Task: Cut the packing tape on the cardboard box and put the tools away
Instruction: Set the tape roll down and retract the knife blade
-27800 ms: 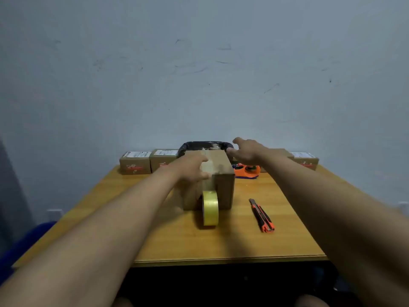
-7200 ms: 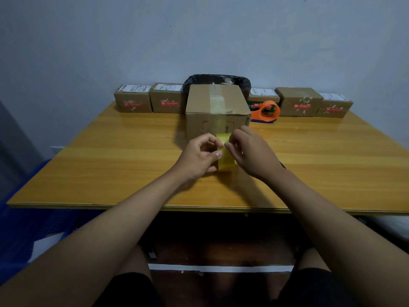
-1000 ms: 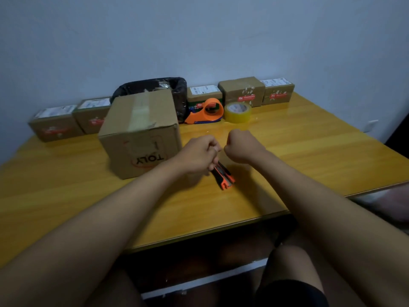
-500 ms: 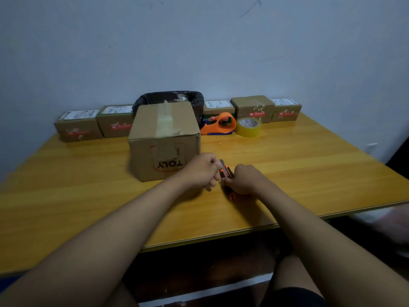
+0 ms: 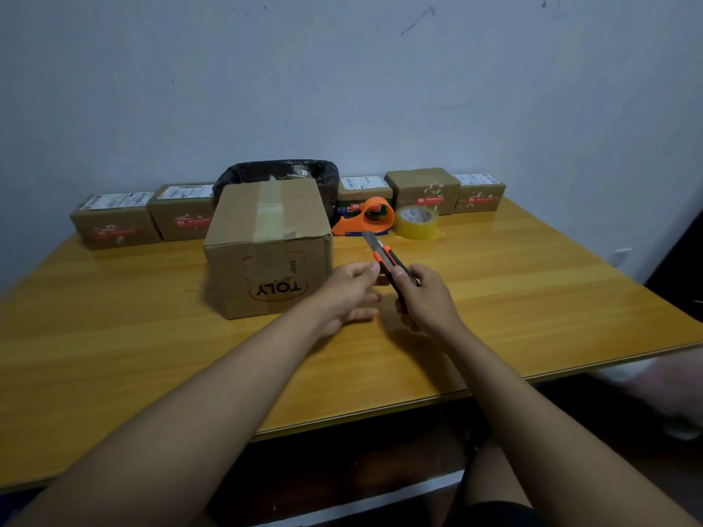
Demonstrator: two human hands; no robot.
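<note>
A brown cardboard box (image 5: 266, 252) marked "TOLY" upside down stands on the wooden table (image 5: 532, 298), with clear packing tape (image 5: 268, 216) running over its top and down its front. My right hand (image 5: 426, 298) grips an orange and black utility knife (image 5: 386, 260) held above the table to the right of the box, its metal blade out and pointing away from me. My left hand (image 5: 350, 292) hovers just left of the knife, thumb and forefinger near its body, fingers loosely curled with nothing in them.
An orange tape dispenser (image 5: 365, 216) and a yellowish tape roll (image 5: 416, 221) sit behind the knife. A black-lined bin (image 5: 277, 173) and several small labelled cardboard boxes (image 5: 114, 218) line the wall. The table's front edge runs close to my forearms.
My right hand has lifted the knife off the table and the blade now sticks out. My left hand has come off the knife and sits beside it.
</note>
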